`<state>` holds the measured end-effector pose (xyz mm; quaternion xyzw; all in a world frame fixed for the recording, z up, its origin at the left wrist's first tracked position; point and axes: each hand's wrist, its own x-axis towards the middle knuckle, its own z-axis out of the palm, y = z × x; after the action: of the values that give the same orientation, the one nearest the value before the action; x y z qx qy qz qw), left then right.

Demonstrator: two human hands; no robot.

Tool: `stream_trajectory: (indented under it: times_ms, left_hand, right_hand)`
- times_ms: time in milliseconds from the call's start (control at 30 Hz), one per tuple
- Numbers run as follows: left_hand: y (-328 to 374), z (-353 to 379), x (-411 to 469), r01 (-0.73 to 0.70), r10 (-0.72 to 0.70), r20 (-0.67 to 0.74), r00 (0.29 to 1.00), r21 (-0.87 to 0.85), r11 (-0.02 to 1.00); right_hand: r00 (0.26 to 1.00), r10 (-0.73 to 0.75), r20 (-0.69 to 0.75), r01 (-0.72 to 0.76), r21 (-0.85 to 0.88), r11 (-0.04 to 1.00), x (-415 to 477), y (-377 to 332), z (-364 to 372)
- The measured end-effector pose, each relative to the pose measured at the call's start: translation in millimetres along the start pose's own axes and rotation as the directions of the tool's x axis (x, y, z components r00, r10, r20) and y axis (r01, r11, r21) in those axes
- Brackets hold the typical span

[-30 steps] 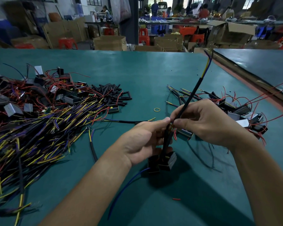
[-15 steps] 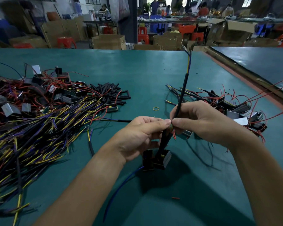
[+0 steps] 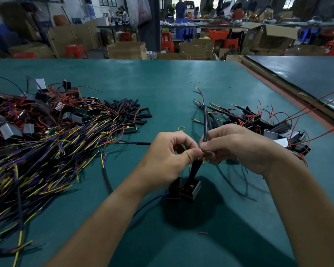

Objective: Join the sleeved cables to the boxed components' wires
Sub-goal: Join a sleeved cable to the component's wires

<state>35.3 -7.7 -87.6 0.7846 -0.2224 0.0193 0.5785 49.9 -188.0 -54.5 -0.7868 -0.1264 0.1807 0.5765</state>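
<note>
Two hands work a wire joint over a green tabletop (image 3: 143, 78) with heaps on both sides.

At the left edge sprawls a heap of sleeved cables (image 3: 37, 151), with loose black sleeves (image 3: 127, 110) behind it. At centre, the left hand (image 3: 170, 157) has its grip pinching red wire ends (image 3: 202, 157). The right hand (image 3: 237, 149) has its grip pinching an upright sleeved cable (image 3: 205, 120). Two boxed components (image 3: 183, 187) sit below the hands. A second pile of components (image 3: 278, 130) lies near the slanting right edge. Bare green lies ahead and between the forearms. Cardboard boxes (image 3: 126, 50) stand beyond the far edge, their contents hidden.

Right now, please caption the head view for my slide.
The left hand and right hand pinch sleeved cable to boxed component's red wire.
</note>
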Motion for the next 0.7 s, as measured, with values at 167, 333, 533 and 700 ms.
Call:
stream_trajectory:
  times_ms: [167,333,533,700]
  left_hand:
    - [0.7,-0.9,-1.2,-0.088,0.101,-0.057,0.993,0.198,0.976]
    - [0.3,1.3,-0.3,0.038,-0.038,-0.007,0.999,0.014,0.999]
    - [4.5,-1.3,-1.7,0.151,-0.137,0.099,0.986,-0.154,0.976]
    - [5.7,-7.3,-3.1,0.146,-0.127,0.135,0.983,-0.147,0.978]
  right_hand:
    - [0.998,-0.034,0.044,0.035,-0.008,0.999,-1.1,4.1,-1.1]
    - [0.985,-0.140,0.097,0.147,-0.060,0.987,-5.8,5.7,-5.9]
    - [0.949,-0.294,0.118,0.306,-0.097,0.947,-2.8,10.3,-9.8]
    - [0.939,-0.306,0.158,0.328,-0.139,0.934,-2.3,10.7,-12.2]
